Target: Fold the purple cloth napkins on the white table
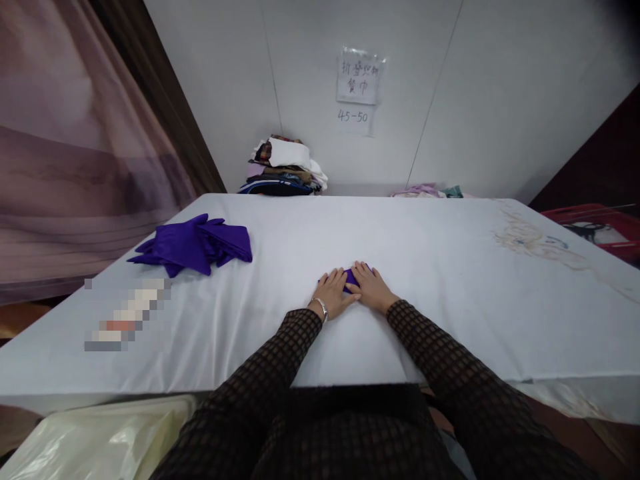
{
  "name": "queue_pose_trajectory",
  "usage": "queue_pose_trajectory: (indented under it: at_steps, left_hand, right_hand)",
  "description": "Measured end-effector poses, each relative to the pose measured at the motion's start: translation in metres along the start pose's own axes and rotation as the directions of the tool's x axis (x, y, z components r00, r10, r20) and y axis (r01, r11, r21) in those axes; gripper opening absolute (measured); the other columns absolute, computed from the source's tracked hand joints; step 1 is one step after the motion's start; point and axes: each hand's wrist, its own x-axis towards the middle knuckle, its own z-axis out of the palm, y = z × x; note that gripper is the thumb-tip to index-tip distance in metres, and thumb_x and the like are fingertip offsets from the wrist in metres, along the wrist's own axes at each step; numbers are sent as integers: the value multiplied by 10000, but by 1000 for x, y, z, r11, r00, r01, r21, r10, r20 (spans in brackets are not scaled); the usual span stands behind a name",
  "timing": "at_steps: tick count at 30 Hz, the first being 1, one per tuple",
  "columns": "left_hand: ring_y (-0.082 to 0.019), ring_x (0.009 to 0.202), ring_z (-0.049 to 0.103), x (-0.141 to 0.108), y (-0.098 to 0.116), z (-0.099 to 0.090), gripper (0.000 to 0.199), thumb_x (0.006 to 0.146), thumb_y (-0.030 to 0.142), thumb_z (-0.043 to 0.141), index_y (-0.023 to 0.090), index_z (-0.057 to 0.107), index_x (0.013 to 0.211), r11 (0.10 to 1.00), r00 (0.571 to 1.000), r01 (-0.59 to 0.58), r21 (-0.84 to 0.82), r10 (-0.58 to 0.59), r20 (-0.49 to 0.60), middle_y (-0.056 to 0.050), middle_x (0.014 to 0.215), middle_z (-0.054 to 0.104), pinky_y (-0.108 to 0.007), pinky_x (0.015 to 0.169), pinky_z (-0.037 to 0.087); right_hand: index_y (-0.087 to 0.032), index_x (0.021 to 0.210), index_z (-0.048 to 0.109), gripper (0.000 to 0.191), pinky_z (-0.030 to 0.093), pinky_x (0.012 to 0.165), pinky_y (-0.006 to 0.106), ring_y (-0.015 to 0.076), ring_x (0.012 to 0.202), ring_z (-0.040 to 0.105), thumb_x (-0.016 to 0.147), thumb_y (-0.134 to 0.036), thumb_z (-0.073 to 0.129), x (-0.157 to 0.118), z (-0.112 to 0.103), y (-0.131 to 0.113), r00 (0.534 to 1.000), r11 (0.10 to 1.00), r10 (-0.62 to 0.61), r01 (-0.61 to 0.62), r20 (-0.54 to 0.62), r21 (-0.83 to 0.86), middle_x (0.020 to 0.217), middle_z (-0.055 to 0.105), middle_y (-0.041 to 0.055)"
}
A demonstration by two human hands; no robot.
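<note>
A small folded purple cloth napkin (pixel 352 280) lies on the white tablecloth (pixel 360 353) in front of me, mostly covered by my hands. My left hand (pixel 336 292) rests flat on its left part, fingers stretched out, with a silver bracelet at the wrist. On the right part my right hand (pixel 369 287) presses down with its fingers extended, its thumb close to the left one. Farther left, a loose heap of purple cloth napkins (pixel 193 243) sits on the table.
A pixelated blurred item (pixel 127 317) lies at the table's left. Stacked folded clothes (pixel 285 167) stand behind the far edge, with more cloth (pixel 423 191) to their right. A red basket (pixel 600 223) is beyond the right edge; a plastic-covered container (pixel 107 437) sits below left.
</note>
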Motion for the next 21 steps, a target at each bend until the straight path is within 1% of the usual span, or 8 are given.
queue_pose_trajectory:
  at_steps: [5,8,10,13,15,17,19,21]
  left_hand:
    - [-259,1396,168,-1,0,2,822,827,689,298,130,276,1429,999,1000,-20,36,20,-7,-119,1512,232,-441,1127,131]
    - [-261,1396,166,-1,0,3,829,821,693,301,134,268,1432,999,1000,-13,40,13,2,-120,1513,227,-443,1126,130]
    - [-260,1397,164,-1,0,2,830,821,695,294,137,263,1434,999,1000,-11,40,11,8,-116,1516,222,-441,1127,128]
    - [-258,1398,158,0,2,1,833,819,694,291,132,262,1434,999,1000,-5,50,4,11,-111,1518,219,-435,1128,128]
    - [-261,1397,164,2,3,-1,830,819,690,297,132,265,1433,998,1000,-1,58,0,21,-111,1517,223,-437,1122,146]
    - [-262,1390,187,3,1,-4,811,824,674,316,135,276,1428,998,999,-10,67,8,36,-112,1514,230,-439,1110,181]
    - [-259,1375,231,4,-1,-9,757,838,631,347,143,303,1415,996,999,-32,79,28,44,-109,1505,259,-436,1092,224]
    - [-250,1355,281,3,-5,-14,669,860,561,375,157,344,1393,994,998,-57,95,53,41,-103,1486,308,-425,1072,263]
  right_hand:
    - [-145,1456,221,737,75,1102,506,259,1408,74,882,-600,302,-18,-2,13,1000,997,21,-19,-21,72,1532,141,108]
    - [-161,1450,251,706,94,1116,474,244,1400,142,888,-585,309,-28,-7,28,999,970,39,-31,-32,242,1523,185,103]
    - [-166,1443,271,662,187,1107,428,220,1373,243,904,-550,298,-37,-11,39,990,913,115,-71,-86,402,1501,262,104]
    - [-160,1374,408,583,383,988,372,218,1195,491,891,-486,377,-55,-15,49,920,822,334,-180,-202,541,1364,482,122]
    - [-171,1268,532,490,461,858,345,200,962,604,862,-433,450,-69,-15,48,894,820,383,-214,-231,531,1173,620,101]
    - [-187,1192,590,418,476,747,315,171,780,607,841,-390,491,-80,-13,41,911,858,347,-212,-223,469,1005,664,67]
    - [-194,1189,590,404,459,690,295,161,718,582,825,-353,521,-85,-12,32,933,900,294,-197,-208,388,924,660,52]
    - [-189,1210,576,415,443,683,285,161,720,572,807,-282,537,-83,-12,27,945,926,258,-184,-199,330,885,654,48]
